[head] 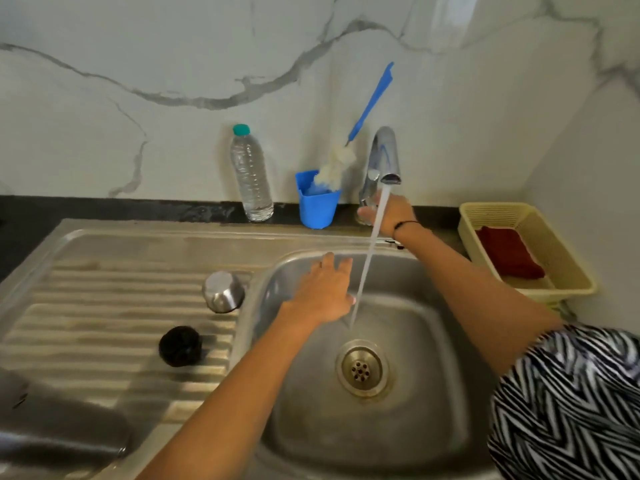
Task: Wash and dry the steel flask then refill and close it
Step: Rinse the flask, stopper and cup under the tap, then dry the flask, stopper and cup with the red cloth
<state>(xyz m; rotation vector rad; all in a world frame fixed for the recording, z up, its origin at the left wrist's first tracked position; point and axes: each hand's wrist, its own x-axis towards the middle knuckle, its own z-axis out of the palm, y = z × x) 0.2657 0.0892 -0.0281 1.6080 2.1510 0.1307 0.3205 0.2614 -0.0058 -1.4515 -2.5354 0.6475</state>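
Observation:
The steel flask [62,429] lies on its side at the near left of the drainboard, blurred and partly cut off by the frame. A steel cup-shaped lid [223,292] stands upside down by the basin's left rim, and a black inner cap [180,346] sits nearer to me. Water runs from the chrome tap [382,157] into the sink basin [415,427]. My left hand [323,294] hovers palm down over the basin with fingers spread, just left of the stream. My right hand [389,213] reaches behind the stream and grips the tap's base.
A clear plastic water bottle [251,174] with a teal cap stands against the marble wall. Beside it, a blue cup [317,206] holds a bottle brush [370,102] with a blue handle. A yellow basket [554,244] at the right holds a red cloth [507,252].

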